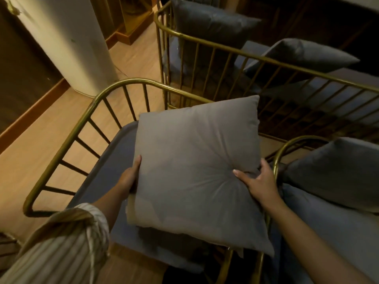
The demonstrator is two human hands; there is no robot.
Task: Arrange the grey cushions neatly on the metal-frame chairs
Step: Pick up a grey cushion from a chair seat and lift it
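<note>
A square grey cushion (192, 160) is held above the blue-grey seat pad (114, 181) of the nearest brass-coloured metal-frame chair (67, 144). My left hand (129, 179) grips the cushion's left edge. On its right side my right hand (260, 181) pinches the fabric, with the thumb pressed into the top face. A second grey cushion (336, 173) leans on the chair at the right, whose frame (287, 146) stands beside my right hand. Two more grey cushions (207, 25) (307, 54) rest on the long metal-frame seat (225, 48) behind.
A white round column (75, 44) stands on the wooden floor (41, 152) at the left. Wooden skirting (30, 113) runs along the dark wall. A narrow gap of floor separates the near chair from the long seat behind it.
</note>
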